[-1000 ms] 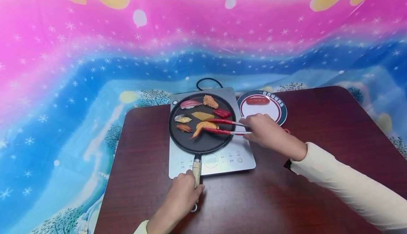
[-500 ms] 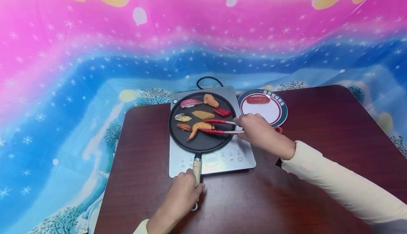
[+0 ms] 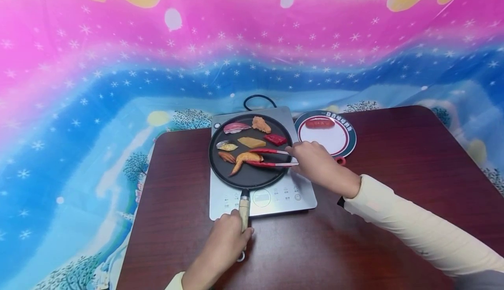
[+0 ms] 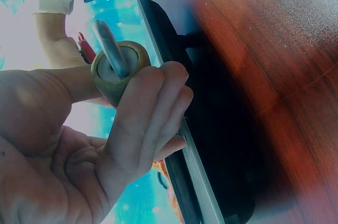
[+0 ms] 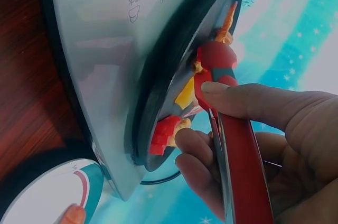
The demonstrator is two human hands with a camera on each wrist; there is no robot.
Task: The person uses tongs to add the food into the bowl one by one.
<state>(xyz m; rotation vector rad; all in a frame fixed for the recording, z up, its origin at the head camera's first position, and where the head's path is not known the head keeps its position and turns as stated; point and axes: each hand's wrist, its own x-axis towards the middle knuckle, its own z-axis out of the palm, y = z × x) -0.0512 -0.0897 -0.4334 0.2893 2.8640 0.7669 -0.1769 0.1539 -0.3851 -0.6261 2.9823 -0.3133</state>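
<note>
My left hand (image 3: pixel 226 237) grips the pale handle (image 3: pixel 244 213) of a black frying pan (image 3: pixel 256 178). In the left wrist view its fingers curl round the handle (image 4: pixel 113 73) near the metal hanging loop. My right hand (image 3: pixel 316 163) holds red-tipped metal tongs (image 3: pixel 275 165) over the pan. Between the tong tips lies a browned chicken wing (image 3: pixel 245 158), low over or on the pan surface; which one I cannot tell. A small reddish-brown piece (image 3: pixel 227 157) lies just left of the wing. Around them are a yellow slice (image 3: pixel 252 142) and a red piece (image 3: pixel 275 139).
The pan stands on a silver induction cooker (image 3: pixel 228 213). A fried piece (image 3: pixel 261 124), a pink slice (image 3: pixel 236 127) and a silvery-yellow piece (image 3: pixel 226 145) lie in the pan. Right of the cooker, a plate (image 3: pixel 344 148) bears a sausage (image 3: pixel 320 123). The wooden table (image 3: pixel 393 150) surrounds them.
My right hand and the tongs have moved left, and the chicken wing has shifted left with them, close to the reddish-brown piece. My left hand stays on the pan handle.
</note>
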